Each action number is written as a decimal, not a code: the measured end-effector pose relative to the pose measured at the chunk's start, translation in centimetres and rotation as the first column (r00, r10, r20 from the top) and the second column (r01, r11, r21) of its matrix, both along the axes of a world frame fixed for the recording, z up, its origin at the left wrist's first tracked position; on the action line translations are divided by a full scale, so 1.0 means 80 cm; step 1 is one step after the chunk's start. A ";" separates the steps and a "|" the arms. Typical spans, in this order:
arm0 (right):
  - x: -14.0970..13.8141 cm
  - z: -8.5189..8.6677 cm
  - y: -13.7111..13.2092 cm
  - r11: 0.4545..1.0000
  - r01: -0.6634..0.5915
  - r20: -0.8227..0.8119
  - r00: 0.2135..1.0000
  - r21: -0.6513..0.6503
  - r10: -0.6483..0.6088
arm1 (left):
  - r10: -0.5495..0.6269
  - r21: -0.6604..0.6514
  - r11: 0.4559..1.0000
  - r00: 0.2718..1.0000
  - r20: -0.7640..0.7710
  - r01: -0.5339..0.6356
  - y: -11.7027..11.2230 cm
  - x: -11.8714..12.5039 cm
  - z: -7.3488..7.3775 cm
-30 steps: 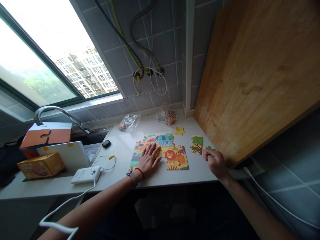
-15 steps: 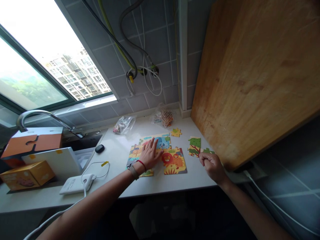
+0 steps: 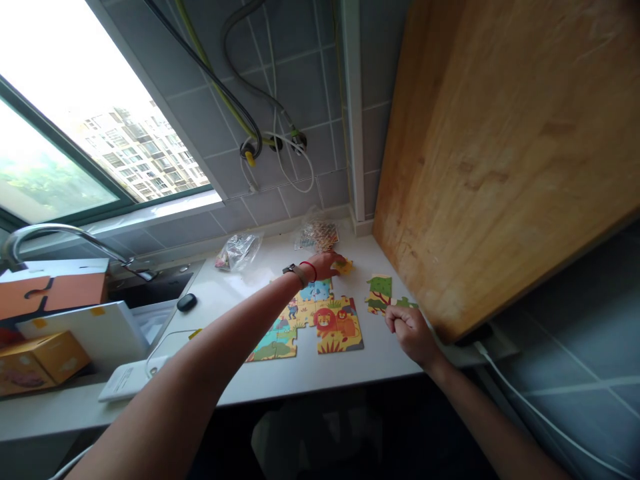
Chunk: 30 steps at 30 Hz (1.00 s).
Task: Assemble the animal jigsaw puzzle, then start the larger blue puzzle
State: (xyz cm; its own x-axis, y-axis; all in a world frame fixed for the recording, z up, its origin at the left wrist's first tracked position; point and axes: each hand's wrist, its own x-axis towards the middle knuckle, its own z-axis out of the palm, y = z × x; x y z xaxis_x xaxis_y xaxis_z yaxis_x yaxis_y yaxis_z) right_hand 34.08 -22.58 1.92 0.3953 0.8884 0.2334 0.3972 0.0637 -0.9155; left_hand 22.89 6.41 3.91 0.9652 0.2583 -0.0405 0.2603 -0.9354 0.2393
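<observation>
My left hand (image 3: 327, 265), with a red cord and a watch at the wrist, reaches across the counter. Its fingers are closed on a yellow puzzle piece (image 3: 345, 268) at the far side. Below that arm lies a partly joined animal jigsaw puzzle (image 3: 325, 305), with lions at its right; the forearm hides some of its left side. My right hand (image 3: 407, 331) rests as a fist on the counter, and nothing shows in it. Just beyond the fist are loose green and yellow puzzle pieces (image 3: 380, 288), one partly covered by the knuckles.
Against the wall sit a clear bag of puzzle pieces (image 3: 320, 235) and another plastic bag (image 3: 239, 252). A wooden board (image 3: 500, 153) leans at the right. To the left are a black oval object (image 3: 187, 303), a white power bank (image 3: 127, 381), boxes (image 3: 50, 357) and a tap (image 3: 75, 230).
My left hand has moved from the joined puzzle, where it lay spread, to the yellow piece farther back and right, and its fingers have closed there. The right fist stays beside the loose pieces.
</observation>
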 end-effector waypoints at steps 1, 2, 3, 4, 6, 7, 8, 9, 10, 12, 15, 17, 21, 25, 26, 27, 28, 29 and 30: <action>0.000 0.000 0.000 1.000 -0.002 -0.001 1.000 -0.004 0.002 | -0.004 0.012 1.000 1.000 -0.015 0.004 0.002 0.003 0.003; 0.001 -0.001 0.000 1.000 -0.001 -0.003 1.000 -0.006 0.001 | -0.008 0.023 1.000 1.000 -0.028 0.008 0.003 0.005 0.006; 0.001 -0.002 0.000 1.000 0.001 -0.005 1.000 -0.007 -0.001 | -0.012 0.034 0.999 0.999 -0.039 0.013 0.004 0.006 0.009; 0.001 -0.002 0.000 1.000 0.005 -0.006 1.000 -0.006 -0.005 | -0.016 0.045 0.999 0.999 -0.048 0.018 0.002 0.006 0.012; 0.001 -0.003 0.000 1.000 0.011 -0.003 1.000 0.000 -0.011 | -0.019 0.074 0.997 0.998 -0.055 0.023 -0.003 0.004 0.018; 0.001 -0.003 0.000 1.000 0.013 0.000 1.000 0.003 -0.013 | -0.017 0.092 0.995 0.998 -0.054 0.022 -0.006 0.002 0.020; 0.001 -0.003 0.000 1.000 0.016 0.004 1.000 0.006 -0.016 | -0.015 0.111 0.994 0.999 -0.052 0.020 -0.010 0.000 0.021; 0.001 -0.004 0.000 1.000 0.019 0.007 1.000 0.007 -0.019 | -0.013 0.128 0.992 0.999 -0.049 0.019 -0.014 -0.003 0.022; 0.001 -0.004 0.000 1.000 0.020 0.010 1.000 0.006 -0.020 | -0.012 0.142 0.990 0.999 -0.046 0.019 -0.017 -0.006 0.022; 0.001 -0.004 0.000 1.000 0.022 0.010 1.000 0.002 -0.022 | -0.014 0.162 0.987 0.999 -0.035 0.020 -0.023 -0.012 0.025; 0.001 -0.004 0.001 1.000 0.022 0.011 1.000 -0.004 -0.022 | -0.010 0.170 0.985 1.000 -0.011 0.011 -0.033 -0.029 0.036; 0.001 -0.003 0.000 1.000 0.027 0.012 1.000 -0.004 -0.027 | -0.010 0.155 0.988 1.000 0.007 0.009 -0.042 -0.050 0.050; 0.001 -0.003 0.000 1.000 0.030 0.011 0.999 -0.003 -0.030 | -0.062 0.066 0.996 0.997 0.055 0.058 -0.073 -0.119 0.075; 0.001 -0.003 0.000 1.000 0.028 0.025 0.999 -0.011 -0.028 | -0.079 0.012 0.997 0.995 0.068 0.078 -0.108 -0.194 0.074; 0.001 -0.003 0.000 0.999 0.029 0.030 0.999 -0.013 -0.029 | -0.088 -0.001 0.996 0.994 0.071 0.088 -0.115 -0.209 0.068; 0.000 -0.004 0.000 0.999 0.030 0.035 0.999 -0.016 -0.029 | -0.087 -0.008 0.996 0.993 0.076 0.087 -0.121 -0.222 0.061; 0.000 -0.004 0.000 0.999 0.029 0.039 0.999 -0.017 -0.028 | -0.074 -0.005 0.997 0.995 0.074 0.074 -0.126 -0.232 0.054; 0.000 -0.004 0.000 0.999 0.028 0.042 0.999 -0.018 -0.027 | -0.067 0.004 0.998 0.995 0.072 0.067 -0.131 -0.239 0.046; -0.001 -0.004 0.000 0.999 0.027 0.045 0.999 -0.019 -0.026 | -0.056 0.017 0.998 0.996 0.071 0.055 -0.134 -0.245 0.038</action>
State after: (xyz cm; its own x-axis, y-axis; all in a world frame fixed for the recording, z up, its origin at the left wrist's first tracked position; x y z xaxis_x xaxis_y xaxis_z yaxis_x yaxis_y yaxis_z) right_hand 34.04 -22.58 1.58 0.4087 0.8822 0.2339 0.4390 0.0346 -0.8978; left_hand 3.25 -4.33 6.96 0.9784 0.2043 0.0325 0.1906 -0.9515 0.2414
